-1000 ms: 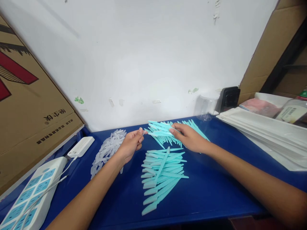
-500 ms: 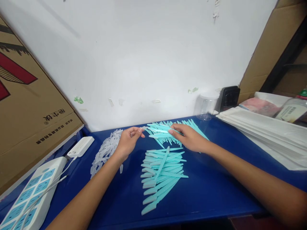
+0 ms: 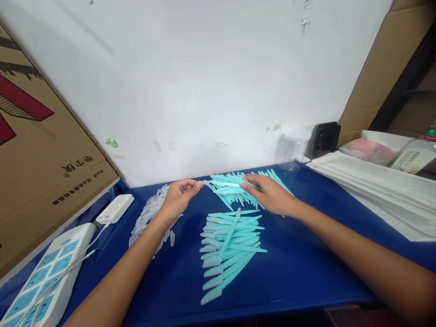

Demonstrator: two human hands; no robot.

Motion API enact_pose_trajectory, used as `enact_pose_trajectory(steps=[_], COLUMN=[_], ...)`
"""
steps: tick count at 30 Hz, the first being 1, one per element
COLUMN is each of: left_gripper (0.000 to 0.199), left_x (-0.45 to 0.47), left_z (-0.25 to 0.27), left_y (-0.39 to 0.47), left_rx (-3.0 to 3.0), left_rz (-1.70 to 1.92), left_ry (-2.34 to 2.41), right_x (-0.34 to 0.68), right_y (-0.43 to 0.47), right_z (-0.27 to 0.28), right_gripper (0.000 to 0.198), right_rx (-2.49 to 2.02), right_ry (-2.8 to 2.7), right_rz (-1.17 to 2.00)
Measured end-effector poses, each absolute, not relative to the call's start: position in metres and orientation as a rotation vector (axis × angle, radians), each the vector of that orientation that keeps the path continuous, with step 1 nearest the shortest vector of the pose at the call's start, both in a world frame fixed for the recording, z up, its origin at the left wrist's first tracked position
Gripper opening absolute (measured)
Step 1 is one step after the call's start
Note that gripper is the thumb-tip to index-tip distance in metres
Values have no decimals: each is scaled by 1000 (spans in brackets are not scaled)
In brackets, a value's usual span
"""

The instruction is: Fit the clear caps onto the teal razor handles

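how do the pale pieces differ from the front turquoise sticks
Pale pieces are whitish; front sticks are mainly turquoise. Pale pieces are short; front sticks are longer. Pale pieces lie heaped every which way; front sticks mostly fan out sideways. Both rest on the blue table.

Single head-worn view, facing forward and down, close above the blue table (image 3: 299, 263), toward a white wall (image 3: 218, 81)

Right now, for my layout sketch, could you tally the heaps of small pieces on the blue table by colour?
Turquoise: 2, the front heap and the back heap, partly hidden by the right hand
Translucent: 1, the left-side heap
Total: 3
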State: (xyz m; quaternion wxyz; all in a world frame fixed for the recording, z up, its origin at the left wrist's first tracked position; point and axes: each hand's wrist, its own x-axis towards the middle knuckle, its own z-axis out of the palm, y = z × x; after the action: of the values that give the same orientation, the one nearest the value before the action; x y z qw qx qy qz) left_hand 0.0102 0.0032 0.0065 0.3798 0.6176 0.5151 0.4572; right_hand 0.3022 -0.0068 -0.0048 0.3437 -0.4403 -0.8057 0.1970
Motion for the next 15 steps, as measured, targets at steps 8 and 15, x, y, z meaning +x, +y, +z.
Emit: enact_pose_trajectory(steps=[8, 15], left_gripper=[48, 51], left_x=[7, 14], left_z=[4, 9], left_y=[6, -1], left_rx=[1666, 1529], left_rz=[1118, 1086], left_ry=[1330, 1289], right_x=[299, 299], right_y=[-10, -12], right_z=[-1, -2], right_gripper=[36, 35], right_rx=[-1098, -1074], right_ry=[-2135, -2148], right_rz=[551, 607])
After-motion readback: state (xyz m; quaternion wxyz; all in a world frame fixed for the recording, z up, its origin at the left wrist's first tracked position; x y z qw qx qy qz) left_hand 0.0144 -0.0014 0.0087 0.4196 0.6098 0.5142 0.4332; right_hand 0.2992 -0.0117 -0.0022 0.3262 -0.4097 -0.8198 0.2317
